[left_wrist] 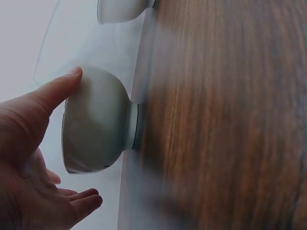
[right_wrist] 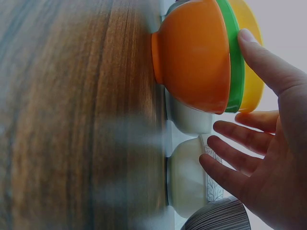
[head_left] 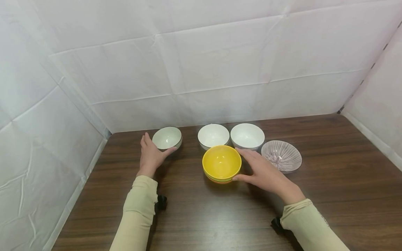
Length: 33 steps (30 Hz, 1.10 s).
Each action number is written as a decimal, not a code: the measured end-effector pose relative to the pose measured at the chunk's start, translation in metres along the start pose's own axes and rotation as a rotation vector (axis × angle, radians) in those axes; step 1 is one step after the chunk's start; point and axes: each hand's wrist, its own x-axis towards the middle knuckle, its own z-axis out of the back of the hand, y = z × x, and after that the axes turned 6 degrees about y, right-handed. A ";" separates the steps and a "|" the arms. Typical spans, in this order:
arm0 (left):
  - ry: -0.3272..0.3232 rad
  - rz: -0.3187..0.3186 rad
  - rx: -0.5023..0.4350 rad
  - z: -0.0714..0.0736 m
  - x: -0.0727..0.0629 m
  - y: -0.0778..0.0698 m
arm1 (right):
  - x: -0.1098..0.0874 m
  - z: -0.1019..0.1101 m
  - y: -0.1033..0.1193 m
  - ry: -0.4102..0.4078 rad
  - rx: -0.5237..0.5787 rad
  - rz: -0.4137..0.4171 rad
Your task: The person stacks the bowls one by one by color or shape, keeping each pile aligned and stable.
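Observation:
My left hand (head_left: 150,156) is spread around the near left side of a pale green bowl (head_left: 167,137). In the left wrist view the thumb (left_wrist: 62,88) lies against the bowl's outside, while the other fingers are extended past its far edge. At the middle of the table stands a nested stack of bowls, with a yellow bowl (head_left: 221,162) on top, a green bowl (right_wrist: 233,57) under it and an orange bowl (right_wrist: 192,55) lowest. My right hand (head_left: 262,170) is beside this stack on its right, thumb at the green rim and fingers loosely extended.
Two white bowls (head_left: 213,135) (head_left: 247,135) stand side by side behind the stack, near the white-draped wall (head_left: 216,62). A striped bowl (head_left: 281,156) is to the right, behind my right hand. All rest on the dark wooden table (head_left: 194,216).

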 end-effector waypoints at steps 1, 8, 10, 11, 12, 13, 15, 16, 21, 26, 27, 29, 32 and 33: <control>0.000 0.003 -0.008 0.000 0.000 0.000 | 0.000 0.000 0.000 0.000 0.000 0.000; 0.006 0.006 -0.032 -0.002 0.002 0.000 | 0.000 0.000 0.000 -0.001 0.000 0.006; 0.013 0.008 -0.033 -0.003 0.003 0.000 | 0.000 0.000 0.000 -0.003 -0.001 0.007; 0.018 0.013 -0.036 -0.003 0.003 0.000 | 0.000 0.000 0.000 -0.004 -0.001 0.007; 0.024 0.018 -0.039 -0.004 0.003 0.000 | 0.000 0.000 0.001 -0.005 -0.001 0.007; 0.031 0.023 -0.044 -0.004 0.004 0.000 | 0.000 0.000 0.001 -0.005 -0.001 0.006; 0.042 0.032 -0.057 -0.006 0.005 0.001 | 0.000 0.000 0.001 -0.008 -0.003 0.009; 0.045 0.035 -0.065 -0.006 0.005 0.001 | -0.001 0.000 0.001 -0.010 -0.004 0.013; 0.037 0.027 -0.114 -0.009 0.004 0.001 | 0.000 0.000 0.001 -0.009 0.000 0.015; 0.015 0.014 -0.155 -0.013 0.004 0.001 | 0.000 0.001 0.001 -0.003 -0.001 0.013; 0.010 0.013 -0.164 -0.014 0.004 0.001 | 0.000 0.001 0.001 -0.002 0.000 0.012; 0.000 0.012 -0.181 -0.015 0.004 0.001 | 0.000 0.001 0.001 -0.001 0.003 0.011; -0.013 0.009 -0.214 -0.017 0.004 0.001 | 0.000 0.001 0.001 -0.001 0.006 0.011; -0.016 0.008 -0.226 -0.017 0.004 0.001 | 0.000 0.001 0.001 -0.001 0.007 0.011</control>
